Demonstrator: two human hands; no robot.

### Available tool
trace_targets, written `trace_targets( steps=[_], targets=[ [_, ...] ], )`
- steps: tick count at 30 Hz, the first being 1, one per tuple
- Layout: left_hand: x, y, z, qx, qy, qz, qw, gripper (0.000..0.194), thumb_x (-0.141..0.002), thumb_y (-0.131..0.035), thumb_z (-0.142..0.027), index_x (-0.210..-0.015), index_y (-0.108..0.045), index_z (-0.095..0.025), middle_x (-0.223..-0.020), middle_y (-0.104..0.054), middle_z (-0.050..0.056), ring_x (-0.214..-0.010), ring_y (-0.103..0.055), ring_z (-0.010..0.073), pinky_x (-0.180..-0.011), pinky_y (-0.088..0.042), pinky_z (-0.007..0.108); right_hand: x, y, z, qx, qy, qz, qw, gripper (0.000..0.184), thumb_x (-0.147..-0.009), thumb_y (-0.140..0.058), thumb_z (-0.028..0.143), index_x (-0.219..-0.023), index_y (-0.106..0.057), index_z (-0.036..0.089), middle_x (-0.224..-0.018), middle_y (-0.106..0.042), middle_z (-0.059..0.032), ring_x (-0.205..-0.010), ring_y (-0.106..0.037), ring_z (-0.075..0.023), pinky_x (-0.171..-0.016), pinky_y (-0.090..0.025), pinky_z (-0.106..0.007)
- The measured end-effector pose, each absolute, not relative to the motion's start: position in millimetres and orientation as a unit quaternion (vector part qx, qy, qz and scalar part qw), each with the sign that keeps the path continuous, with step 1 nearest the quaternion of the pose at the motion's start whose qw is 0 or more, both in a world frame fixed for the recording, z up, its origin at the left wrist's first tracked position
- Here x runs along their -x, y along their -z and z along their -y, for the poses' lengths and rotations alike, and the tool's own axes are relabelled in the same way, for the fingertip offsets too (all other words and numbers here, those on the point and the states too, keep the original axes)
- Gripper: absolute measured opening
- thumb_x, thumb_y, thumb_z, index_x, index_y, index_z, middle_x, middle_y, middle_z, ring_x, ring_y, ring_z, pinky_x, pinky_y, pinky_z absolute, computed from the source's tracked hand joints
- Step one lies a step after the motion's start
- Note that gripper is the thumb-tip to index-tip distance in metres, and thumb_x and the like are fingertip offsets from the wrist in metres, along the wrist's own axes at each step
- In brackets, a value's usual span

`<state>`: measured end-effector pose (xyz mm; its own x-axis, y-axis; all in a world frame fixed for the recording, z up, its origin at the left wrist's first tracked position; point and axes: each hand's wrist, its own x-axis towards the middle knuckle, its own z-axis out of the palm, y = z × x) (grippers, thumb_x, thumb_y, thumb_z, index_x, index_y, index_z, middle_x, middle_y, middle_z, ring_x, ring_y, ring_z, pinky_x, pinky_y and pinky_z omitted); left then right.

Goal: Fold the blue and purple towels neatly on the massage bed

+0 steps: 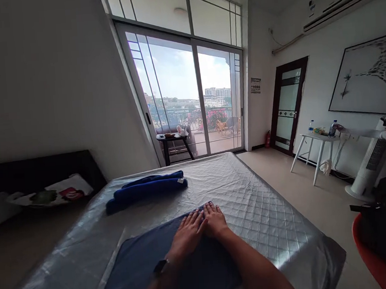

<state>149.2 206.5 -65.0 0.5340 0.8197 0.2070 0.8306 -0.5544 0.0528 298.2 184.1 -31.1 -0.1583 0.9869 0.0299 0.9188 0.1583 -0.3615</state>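
A dark navy cloth [148,259] lies spread flat on the bed [251,202] in front of me. Both palms press down near its far right corner. My left hand [188,231] rests on the cloth with its fingers stretched out, a dark watch on the wrist. Beside it, with the thumbs meeting or overlapping, my right hand [215,218] lies flat at the corner, fingers straight. Beyond the cloth, to the left, lie bright blue folded or rolled towels [146,190] with a small white tag.
Pillows [59,190] lie by the dark headboard [77,162] at left. A black stool [175,139] stands before the glass sliding door. On the right are a white stool [319,138] with bottles, a tower fan [377,154], a red chair [364,242] and part of a person.
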Motion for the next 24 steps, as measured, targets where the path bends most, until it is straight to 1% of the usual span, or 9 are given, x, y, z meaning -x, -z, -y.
trace_targets(
  steps=[2, 4, 7, 10, 14, 16, 18, 21, 24],
  targets=[
    [-171, 66, -208, 0.883, 0.085, 0.460, 0.028, 0.050, -0.097, -0.033, -0.028, -0.144, -0.052, -0.029, -0.157, -0.042, 0.006, -0.148, -0.033, 0.0277, -0.119, -0.028, 0.051, -299, 33, -185, 0.629, -0.129, 0.757, 0.123, 0.067, -0.097, -0.039, 0.033, -0.156, -0.023, 0.007, -0.164, -0.021, -0.0135, -0.153, -0.012, -0.0198, -0.124, -0.016, -0.041],
    [-167, 68, -210, 0.873, 0.060, 0.483, 0.029, 0.052, -0.098, -0.032, -0.026, -0.146, -0.048, -0.028, -0.158, -0.040, 0.006, -0.148, -0.032, 0.0281, -0.119, -0.027, 0.052, -299, 34, -186, 0.633, -0.128, 0.753, 0.125, 0.066, -0.098, -0.037, 0.034, -0.156, -0.024, 0.008, -0.163, -0.023, -0.0133, -0.153, -0.013, -0.0195, -0.123, -0.017, -0.042],
    [-126, 70, -211, 0.847, 0.038, 0.530, 0.032, 0.053, -0.100, -0.029, -0.034, -0.150, -0.043, -0.025, -0.159, -0.038, 0.009, -0.148, -0.031, 0.0275, -0.120, -0.024, 0.052, -296, 34, -186, 0.648, -0.127, 0.739, 0.134, 0.063, -0.101, -0.029, 0.038, -0.156, -0.026, 0.009, -0.162, -0.025, -0.0131, -0.153, -0.015, -0.0197, -0.123, -0.017, -0.045],
    [-65, 67, -207, 0.785, 0.028, 0.618, 0.019, 0.062, -0.100, -0.023, -0.045, -0.153, -0.035, -0.014, -0.160, -0.034, 0.014, -0.149, -0.029, 0.0264, -0.122, -0.021, 0.048, -295, 31, -184, 0.657, -0.125, 0.732, 0.131, 0.063, -0.101, -0.026, 0.039, -0.156, -0.026, 0.009, -0.162, -0.025, -0.0125, -0.153, -0.015, -0.0197, -0.123, -0.014, -0.043],
    [-3, 64, -194, 0.726, 0.035, 0.687, -0.010, 0.070, -0.099, -0.018, -0.049, -0.153, -0.031, -0.007, -0.162, -0.030, 0.016, -0.151, -0.024, 0.0246, -0.122, -0.020, 0.043, -296, 25, -183, 0.661, -0.122, 0.732, 0.113, 0.063, -0.102, -0.024, 0.039, -0.156, -0.025, 0.008, -0.162, -0.025, -0.0128, -0.153, -0.014, -0.0182, -0.122, -0.013, -0.040],
    [8, 65, -190, 0.718, 0.059, 0.693, -0.017, 0.073, -0.099, -0.017, -0.051, -0.153, -0.030, -0.004, -0.162, -0.028, 0.017, -0.151, -0.024, 0.0257, -0.122, -0.023, 0.044, -297, 23, -182, 0.663, -0.119, 0.732, 0.103, 0.063, -0.102, -0.023, 0.039, -0.156, -0.025, 0.007, -0.162, -0.026, -0.0121, -0.153, -0.014, -0.0176, -0.122, -0.012, -0.039],
    [8, 68, -187, 0.718, 0.094, 0.689, -0.011, 0.077, -0.099, -0.016, -0.055, -0.152, -0.032, -0.002, -0.160, -0.031, 0.020, -0.150, -0.026, 0.0279, -0.120, -0.025, 0.046, -297, 21, -182, 0.665, -0.116, 0.732, 0.096, 0.063, -0.102, -0.022, 0.039, -0.156, -0.025, 0.007, -0.162, -0.025, -0.0114, -0.153, -0.014, -0.0171, -0.122, -0.011, -0.037],
    [3, 70, -187, 0.721, 0.128, 0.681, 0.001, 0.080, -0.098, -0.015, -0.060, -0.150, -0.037, -0.002, -0.158, -0.035, 0.021, -0.149, -0.029, 0.0299, -0.119, -0.027, 0.047, -298, 21, -181, 0.670, -0.106, 0.729, 0.090, 0.062, -0.103, -0.022, 0.039, -0.157, -0.024, 0.008, -0.163, -0.026, -0.0104, -0.152, -0.015, -0.0161, -0.122, -0.011, -0.036],
    [0, 67, -187, 0.721, 0.129, 0.681, -0.005, 0.081, -0.097, -0.016, -0.061, -0.150, -0.037, -0.004, -0.158, -0.035, 0.020, -0.149, -0.029, 0.0298, -0.119, -0.027, 0.045, -298, 21, -181, 0.677, -0.096, 0.725, 0.083, 0.063, -0.102, -0.022, 0.040, -0.157, -0.024, 0.010, -0.162, -0.026, -0.0103, -0.152, -0.015, -0.0155, -0.122, -0.011, -0.035]
  ],
)
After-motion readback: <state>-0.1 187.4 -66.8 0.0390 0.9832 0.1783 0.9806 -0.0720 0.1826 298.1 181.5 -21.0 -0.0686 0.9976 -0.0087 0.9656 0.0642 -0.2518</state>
